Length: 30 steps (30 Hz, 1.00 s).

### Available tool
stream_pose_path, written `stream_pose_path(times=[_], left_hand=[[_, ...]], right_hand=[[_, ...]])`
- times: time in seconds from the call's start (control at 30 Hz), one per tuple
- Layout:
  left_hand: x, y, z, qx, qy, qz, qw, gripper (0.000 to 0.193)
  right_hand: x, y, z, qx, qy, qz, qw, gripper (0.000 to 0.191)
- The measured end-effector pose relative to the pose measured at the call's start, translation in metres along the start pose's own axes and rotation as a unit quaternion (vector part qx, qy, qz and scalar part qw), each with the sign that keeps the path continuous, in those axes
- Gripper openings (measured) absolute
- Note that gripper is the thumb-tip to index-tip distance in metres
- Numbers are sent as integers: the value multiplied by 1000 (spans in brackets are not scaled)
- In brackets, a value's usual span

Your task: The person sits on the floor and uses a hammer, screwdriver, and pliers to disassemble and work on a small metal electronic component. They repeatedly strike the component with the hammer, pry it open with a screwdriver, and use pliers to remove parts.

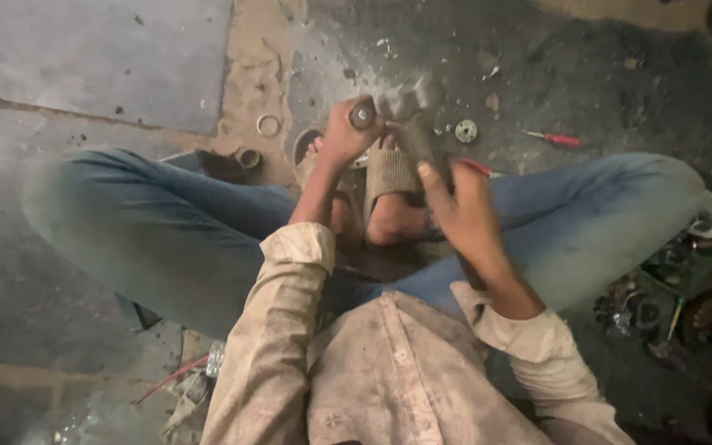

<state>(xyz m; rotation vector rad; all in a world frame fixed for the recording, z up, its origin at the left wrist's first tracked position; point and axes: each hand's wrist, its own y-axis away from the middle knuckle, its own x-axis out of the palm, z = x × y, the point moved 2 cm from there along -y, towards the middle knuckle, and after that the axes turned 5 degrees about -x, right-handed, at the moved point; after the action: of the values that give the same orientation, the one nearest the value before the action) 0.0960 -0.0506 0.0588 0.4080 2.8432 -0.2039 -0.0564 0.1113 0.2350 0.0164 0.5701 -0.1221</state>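
Metal part (409,111), grey and blurred, sits above the person's feet, just over the sandals (389,173), and both hands meet on it. Its exact shape cannot be made out. The left hand (346,136) is clenched around a round handle (363,115) whose end faces the camera, at the left side of the part. The right hand (459,206) is closed around the lower right side of the part, fingers wrapped and thumb pointing up; a thin red piece (475,166) shows just beyond its knuckles, and what it belongs to cannot be told.

The person sits cross-legged on a dirty concrete floor (109,58), knees in blue jeans (166,222) spread to either side, sleeves of a pale stained shirt (389,371) reaching to the wrists.

On the floor past the feet lie small items: a metal ring (268,125) to the left, a short cylinder (248,157) near it, a round toothed disc (466,130) just right of the part, and a red-handled screwdriver (558,139) farther right. Pale dust and chips (385,45) are scattered above the part.

A heap of dark scrap pieces (653,297) lies beside the right knee, well apart from the hands. Red wire (170,379) and clear wrapping (214,358) lie by the left hip.
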Motion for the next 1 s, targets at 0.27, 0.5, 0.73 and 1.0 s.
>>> stream_pose_path(times=[0.27, 0.5, 0.73, 1.0], left_hand=[[-4, 5, -2, -12, 113, 47, 992, 14], [-2, -1, -15, 15, 35, 46, 998, 16], [-4, 5, -8, -1, 21, 21, 1000, 24], [-5, -5, -12, 11, -8, -10, 1000, 19]], right_hand=[[12, -22, 2, -103, 135, 1, 985, 41], [-19, -31, 9, -53, 159, -31, 985, 46], [-21, -14, 4, -55, 130, -52, 989, 49], [-29, -37, -46, 77, 146, -9, 986, 53]])
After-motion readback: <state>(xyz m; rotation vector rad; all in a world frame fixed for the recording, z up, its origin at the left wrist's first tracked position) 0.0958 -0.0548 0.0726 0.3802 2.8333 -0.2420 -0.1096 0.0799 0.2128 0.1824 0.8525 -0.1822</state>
